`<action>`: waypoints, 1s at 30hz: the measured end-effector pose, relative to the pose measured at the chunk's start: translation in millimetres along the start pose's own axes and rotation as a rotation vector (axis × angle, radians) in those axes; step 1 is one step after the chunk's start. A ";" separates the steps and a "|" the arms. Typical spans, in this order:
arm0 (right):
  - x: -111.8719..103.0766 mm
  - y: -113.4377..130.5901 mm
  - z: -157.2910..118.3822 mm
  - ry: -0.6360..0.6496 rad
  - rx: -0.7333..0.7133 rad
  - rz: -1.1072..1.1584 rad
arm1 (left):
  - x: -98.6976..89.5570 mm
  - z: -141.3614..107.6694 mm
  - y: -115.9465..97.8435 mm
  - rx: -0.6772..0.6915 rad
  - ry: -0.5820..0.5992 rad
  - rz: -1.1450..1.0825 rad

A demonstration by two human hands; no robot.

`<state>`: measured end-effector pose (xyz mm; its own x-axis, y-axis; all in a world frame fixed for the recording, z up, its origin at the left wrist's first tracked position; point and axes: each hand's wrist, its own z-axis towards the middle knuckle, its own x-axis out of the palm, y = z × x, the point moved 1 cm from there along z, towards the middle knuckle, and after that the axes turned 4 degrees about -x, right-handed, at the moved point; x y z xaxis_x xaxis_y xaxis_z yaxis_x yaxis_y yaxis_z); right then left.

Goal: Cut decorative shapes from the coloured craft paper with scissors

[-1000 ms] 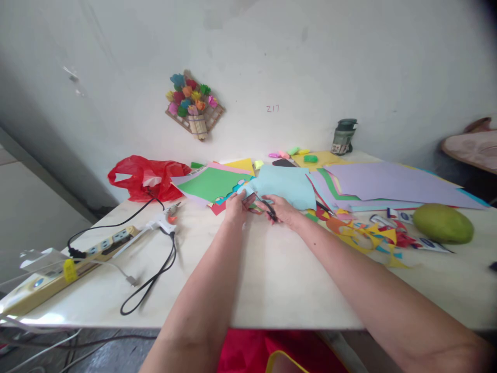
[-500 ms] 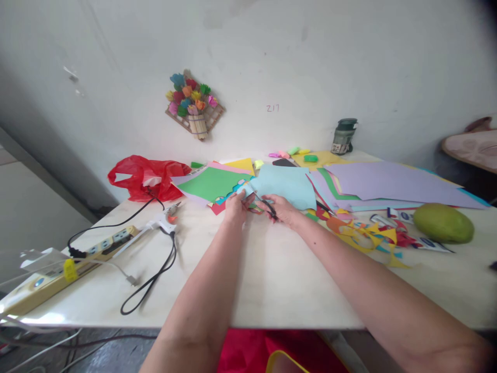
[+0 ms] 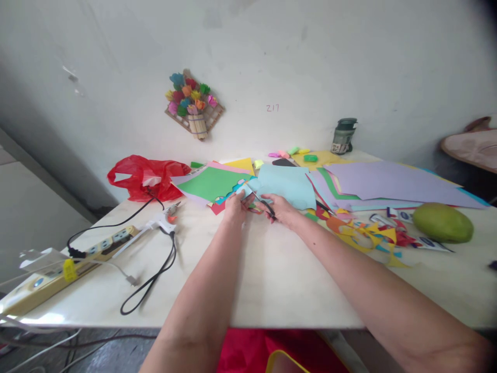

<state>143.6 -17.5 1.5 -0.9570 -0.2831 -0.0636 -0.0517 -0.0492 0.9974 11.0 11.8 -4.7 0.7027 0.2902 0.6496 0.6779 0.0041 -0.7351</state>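
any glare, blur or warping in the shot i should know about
Head view: glare on the table's near-left edge, beside the power strip; head view: top-right corner falls dark; head view: scissors in the right hand look soft, with fine blade detail hard to tell; head view: the right forearm seems stretched toward the edge.

Your scissors (image 3: 268, 208) have dark handles, held in your right hand (image 3: 283, 209); the blades point forward and to the left, reaching the paper piece (image 3: 244, 190). This piece is small and light blue, and your left hand (image 3: 236, 205) pinches it. The blades' opening is too small to tell.
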 end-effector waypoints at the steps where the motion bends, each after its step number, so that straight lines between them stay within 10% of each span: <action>1: 0.3 0.9 -1.0 0.002 0.006 0.008 | -0.5 0.6 0.4 -0.005 0.016 0.009; 10: -2.5 6.1 -7.4 0.012 0.020 0.055 | 1.8 -2.6 3.7 -0.071 0.125 0.092; 30: -8.1 -8.2 8.2 -0.099 0.035 0.020 | 0.6 -8.3 -4.8 -0.067 -0.015 0.442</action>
<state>149.4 -7.0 -6.0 -0.9814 -0.1871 -0.0421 -0.0408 -0.0106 0.9991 10.0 4.0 0.8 0.9255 0.2634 0.2723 0.3256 -0.1857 -0.9271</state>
